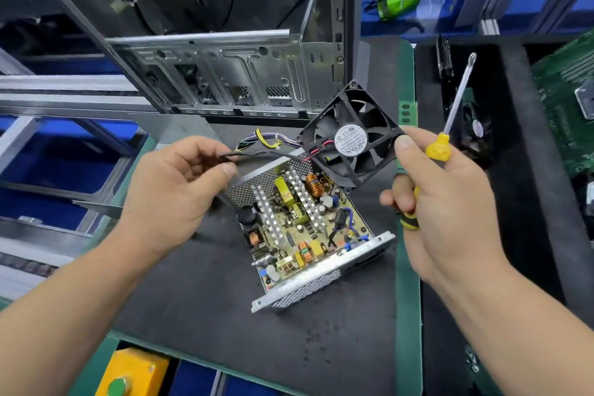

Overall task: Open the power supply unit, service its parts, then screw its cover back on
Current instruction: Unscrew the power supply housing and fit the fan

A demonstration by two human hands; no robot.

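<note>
The right hand [450, 202] is doing double duty: its thumb and forefinger are pinching one corner of the black cooling fan [350, 135], while the remaining fingers are curling round the yellow-and-black handle of a Phillips screwdriver [450, 116], whose shaft is pointing up and away, clear of the work. Holding both together is, in my judgement, a way of keeping the tool ready without setting it down. The left hand [180, 186] is pinching the fan's black sleeved lead [257, 156] between thumb and fingertips, apparently taking slack so the red and black wires are not straining where they are joining the fan.

The fan is hanging tilted in the air, label side toward the camera, above the far end of the power supply unit [308, 235]. That unit is lying cover-off on the dark bench mat [209, 315], its circuit board, heat sinks and copper coils showing. No cover is identifiable in view. A bare computer chassis [225, 74] is standing behind. Servicing appears under way; reassembly is not yet begun.
</note>
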